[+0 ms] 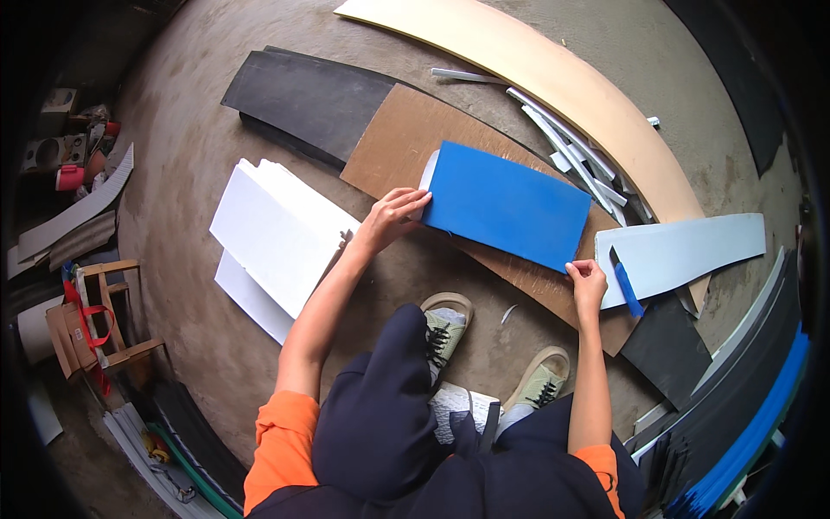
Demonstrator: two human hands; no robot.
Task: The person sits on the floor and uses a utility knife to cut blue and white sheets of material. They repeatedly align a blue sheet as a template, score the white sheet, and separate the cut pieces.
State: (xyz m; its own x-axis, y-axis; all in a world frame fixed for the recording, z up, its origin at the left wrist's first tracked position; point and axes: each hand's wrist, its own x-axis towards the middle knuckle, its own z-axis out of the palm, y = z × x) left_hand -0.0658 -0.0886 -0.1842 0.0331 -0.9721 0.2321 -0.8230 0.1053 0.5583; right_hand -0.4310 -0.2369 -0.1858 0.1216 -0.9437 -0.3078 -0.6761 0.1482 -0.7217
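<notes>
A rectangular blue sheet [510,206] lies over a brown board [402,130], with a sliver of white sheet [430,170] showing under its left end. My left hand [393,221] grips the blue sheet at its near left corner, fingers on top. At the near right corner, my right hand [588,284] has thumb and fingertips pinched together on the sheet's edge. Just right of that hand, a blue-handled utility knife [626,290] rests on a pale blue-white panel [692,251], its blade pointing away from me.
White panels [277,229] are stacked at left. Black sheets [303,95] lie beneath the brown board. Beyond it are narrow white offcuts [562,143] and a long curved-looking beige board [536,65]. Dark and blue sheets [743,450] stand at lower right; a wooden frame [108,316] is far left.
</notes>
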